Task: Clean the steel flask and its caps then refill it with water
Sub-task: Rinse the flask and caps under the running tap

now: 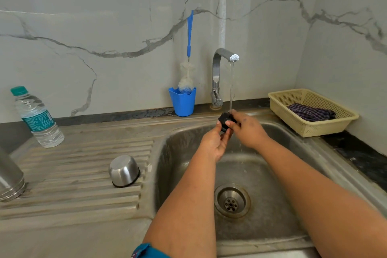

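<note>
The left hand (213, 142) and the right hand (248, 130) meet at centre frame, both clamped on one small black inner cap (225, 120). The left thumb and fingers pinch it from the lower left; the right fingers close over it from the right and above. The cap sits directly under the water stream (231, 88) falling from the tap (222, 63), so the current step is judged to be rinsing this cap.

The governing relation: the stream is vertical and lands on the cap's upper right edge, where the right fingers cover it. To wet the remaining faces, the cap must be turned between the two hands while staying on the stream line. Which face of the cap points upward cannot be told.

Below the hands lies the sink basin (188, 153), with the drain (232, 201) lower centre.

Outward to the left, on the ribbed drainboard of the desk (83, 163), the steel outer cap (124, 170) stands mouth down, nearer the left hand. The steel flask (9, 178) lies at the far left edge, only partly in frame. A plastic water bottle (36, 117) stands upper left.

Behind the sink, a blue cup (182, 101) holds a bottle brush (189, 48). A basket (339, 125) with a cloth (312, 113) sits at right.
</note>
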Tool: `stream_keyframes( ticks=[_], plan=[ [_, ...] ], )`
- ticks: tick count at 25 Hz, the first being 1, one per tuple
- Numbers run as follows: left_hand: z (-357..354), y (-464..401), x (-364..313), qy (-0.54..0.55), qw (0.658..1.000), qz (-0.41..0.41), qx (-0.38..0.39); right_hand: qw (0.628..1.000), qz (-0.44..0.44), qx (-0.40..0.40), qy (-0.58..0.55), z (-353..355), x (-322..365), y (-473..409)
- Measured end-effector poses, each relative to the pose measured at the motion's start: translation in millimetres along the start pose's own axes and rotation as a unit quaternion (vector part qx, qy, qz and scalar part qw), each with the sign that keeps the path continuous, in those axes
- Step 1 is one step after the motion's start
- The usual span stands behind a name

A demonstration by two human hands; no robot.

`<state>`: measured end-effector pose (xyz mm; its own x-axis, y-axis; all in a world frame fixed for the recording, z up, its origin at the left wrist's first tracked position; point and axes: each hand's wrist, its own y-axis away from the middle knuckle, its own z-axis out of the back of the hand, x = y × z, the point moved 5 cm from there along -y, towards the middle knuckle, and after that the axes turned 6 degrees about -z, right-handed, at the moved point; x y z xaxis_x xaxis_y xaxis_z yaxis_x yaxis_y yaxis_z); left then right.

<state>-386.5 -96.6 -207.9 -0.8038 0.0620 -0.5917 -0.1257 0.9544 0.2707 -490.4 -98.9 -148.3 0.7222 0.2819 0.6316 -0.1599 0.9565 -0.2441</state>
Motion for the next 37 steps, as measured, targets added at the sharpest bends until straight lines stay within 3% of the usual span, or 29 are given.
stream_keyframes(
  ticks=[3,6,9,14,16,19,21,22,27,32,37],
  plan=[
    [-1.5,-1.2,-2.4,-0.07,0.997,-0.013,0.003,0.992,-0.038,-0.025,-0.119,14.6,-12.5,0.7],
    [-3.5,0.5,-2.6,-0.198,0.979,-0.042,0.028,0.997,0.001,-0.07,-0.042,14.5,-6.8,2.5],
    [-4.9,0.6,-6.1,-0.171,0.981,-0.059,0.069,0.997,0.041,-0.048,-0.051,7.6,-5.3,-2.2],
    [-13.8,4.3,0.8,-0.165,0.982,-0.06,0.068,0.97,-0.105,-0.081,-0.202,9.2,-18.8,-6.5],
    [-16.0,6.6,2.5,-0.176,0.979,-0.075,0.075,0.959,-0.163,-0.111,-0.206,8.3,-21.7,-5.3],
    [-15.5,9.5,-2.2,-0.148,0.983,-0.093,0.052,0.957,-0.133,-0.023,-0.258,-0.5,-23.2,-9.0],
    [-14.8,9.7,-4.6,-0.119,0.988,-0.089,0.032,0.927,-0.101,0.077,-0.352,-10.5,-21.3,-8.6],
    [-14.1,8.7,-4.8,-0.124,0.988,-0.089,0.033,0.923,-0.098,0.084,-0.363,-12.2,-22.2,-8.7],
    [-10.6,10.7,-6.1,-0.155,0.981,-0.076,0.09,0.963,-0.104,-0.053,-0.243,-3.1,-29.7,-11.4],
    [-4.6,7.8,-15.2,-0.141,0.982,-0.084,0.092,0.961,-0.069,0.015,-0.267,-7.0,-29.0,-11.8],
    [-0.6,5.8,-18.0,-0.114,0.988,-0.072,0.079,0.95,-0.075,0.018,-0.303,-5.9,-26.0,-9.3]
  ],
)
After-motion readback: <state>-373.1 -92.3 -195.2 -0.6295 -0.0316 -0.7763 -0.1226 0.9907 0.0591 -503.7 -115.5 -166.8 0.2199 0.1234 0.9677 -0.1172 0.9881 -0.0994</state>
